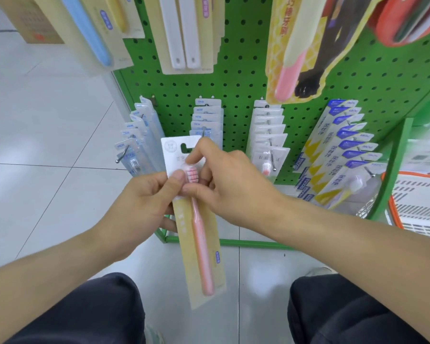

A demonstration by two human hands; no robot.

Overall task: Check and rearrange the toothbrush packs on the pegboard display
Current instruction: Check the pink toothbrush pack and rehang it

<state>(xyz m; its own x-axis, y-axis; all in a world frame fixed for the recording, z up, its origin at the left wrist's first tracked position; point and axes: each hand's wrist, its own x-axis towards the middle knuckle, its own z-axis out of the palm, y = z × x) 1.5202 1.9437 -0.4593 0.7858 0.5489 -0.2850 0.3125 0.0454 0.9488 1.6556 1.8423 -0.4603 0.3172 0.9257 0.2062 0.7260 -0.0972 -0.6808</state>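
A pink toothbrush pack (204,254) with a yellow card and white header is held in front of the green pegboard (236,78). My left hand (144,204) grips its left edge, thumb beside the bristles. My right hand (224,177) pinches the pack's upper part, index finger near the hang hole. Just behind the header stands the middle peg (203,130) with a row of hanging packs (206,115). More rows hang on the left (137,137), on the right (268,135) and on the far right (338,155).
Larger toothbrush packs (184,33) hang higher on the board. An orange-rimmed white basket (417,204) stands low at the right. A cardboard box (27,18) sits on the tiled floor at the top left. My knees (353,309) are below.
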